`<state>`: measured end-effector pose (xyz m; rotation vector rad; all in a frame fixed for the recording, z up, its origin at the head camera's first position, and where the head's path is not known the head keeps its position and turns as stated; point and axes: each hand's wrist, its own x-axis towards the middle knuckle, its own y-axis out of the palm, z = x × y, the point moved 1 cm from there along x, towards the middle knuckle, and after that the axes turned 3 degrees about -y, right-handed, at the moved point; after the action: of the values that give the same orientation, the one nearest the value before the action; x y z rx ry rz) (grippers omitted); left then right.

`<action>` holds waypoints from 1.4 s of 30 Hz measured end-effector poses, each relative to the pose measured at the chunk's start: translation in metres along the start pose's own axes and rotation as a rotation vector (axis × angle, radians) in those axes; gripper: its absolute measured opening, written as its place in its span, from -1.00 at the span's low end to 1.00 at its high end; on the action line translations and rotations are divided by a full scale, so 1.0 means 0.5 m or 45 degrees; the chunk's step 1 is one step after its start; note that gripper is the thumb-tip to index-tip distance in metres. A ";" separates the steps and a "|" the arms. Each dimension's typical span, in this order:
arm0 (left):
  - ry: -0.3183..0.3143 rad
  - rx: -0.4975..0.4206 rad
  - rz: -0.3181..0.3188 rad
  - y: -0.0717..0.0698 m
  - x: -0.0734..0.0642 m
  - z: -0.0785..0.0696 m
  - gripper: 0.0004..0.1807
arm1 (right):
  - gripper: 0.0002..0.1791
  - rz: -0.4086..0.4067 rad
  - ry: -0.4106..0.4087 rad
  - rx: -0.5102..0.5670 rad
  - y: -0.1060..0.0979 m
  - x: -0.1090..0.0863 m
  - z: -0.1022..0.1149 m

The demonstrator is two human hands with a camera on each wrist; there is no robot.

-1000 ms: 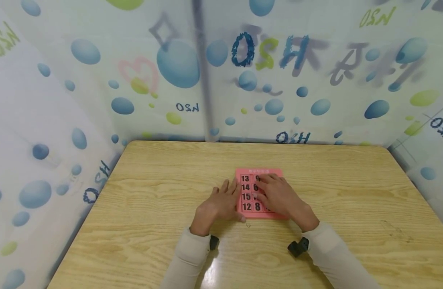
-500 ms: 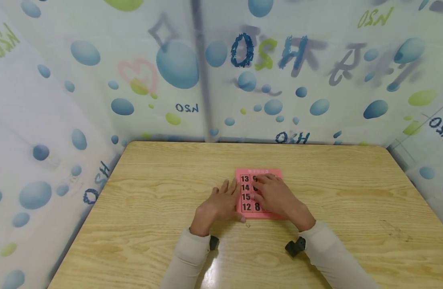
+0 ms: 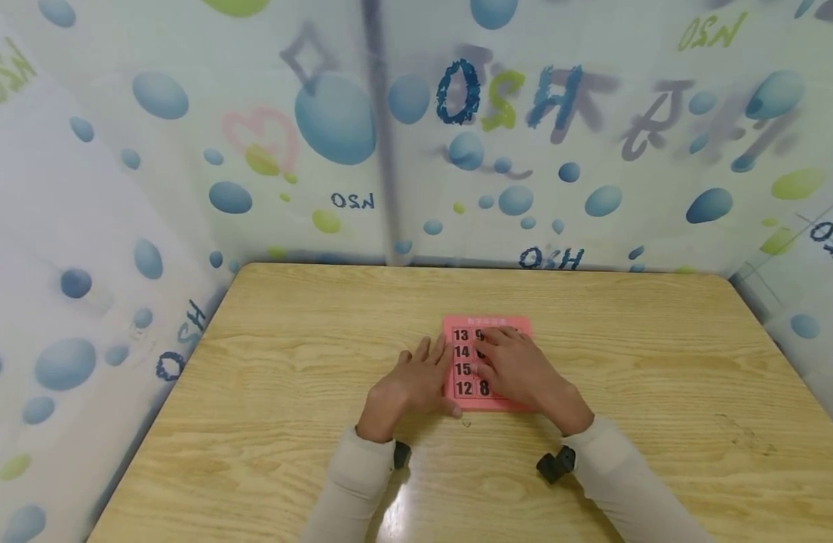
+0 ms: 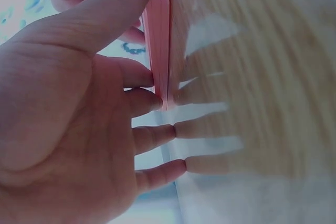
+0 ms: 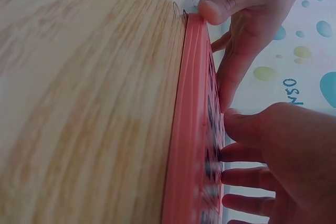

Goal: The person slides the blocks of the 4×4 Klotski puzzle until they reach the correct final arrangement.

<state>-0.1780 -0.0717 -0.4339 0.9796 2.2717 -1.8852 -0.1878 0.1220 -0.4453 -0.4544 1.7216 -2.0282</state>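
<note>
A pink number slide puzzle (image 3: pixel 463 388) lies flat on the wooden table. Along its left column run the tiles 13, 14, 15 and 12, with 8 beside the 12. My left hand (image 3: pixel 416 381) braces the board: its spread fingers meet the left side and its thumb is at the near left corner. Over the tiles to the right, my right hand (image 3: pixel 525 366) reaches in with fingers extended and touching the tile faces, as the right wrist view of its fingertips (image 5: pixel 226 176) shows. The tiles beneath that hand are hidden.
The wooden table (image 3: pixel 287 339) extends around the puzzle on all sides. A small clear ring-like mark (image 3: pixel 466 423) lies just in front of the board. Behind the table hangs a patterned curtain wall (image 3: pixel 559 226). A dark wrist camera (image 3: pixel 556 464) sits under the right cuff.
My right hand has shifted slightly left across the tiles, covering more of the second column. My left hand and the board have stayed in place.
</note>
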 end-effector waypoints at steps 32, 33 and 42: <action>-0.129 -0.065 -0.004 -0.017 0.022 -0.019 0.30 | -0.58 -0.112 0.034 -0.008 -0.028 -0.062 -0.092; -0.133 -0.058 -0.002 -0.017 0.023 -0.020 0.31 | -0.59 -0.110 0.027 -0.018 -0.027 -0.064 -0.094; -0.159 -0.044 0.017 -0.021 0.022 -0.026 0.29 | -0.61 -0.094 0.023 -0.013 -0.018 -0.065 -0.102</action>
<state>-0.1871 -0.0562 -0.4255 0.8454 2.2146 -1.8397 -0.1874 0.1833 -0.4442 -0.5116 1.7511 -2.0811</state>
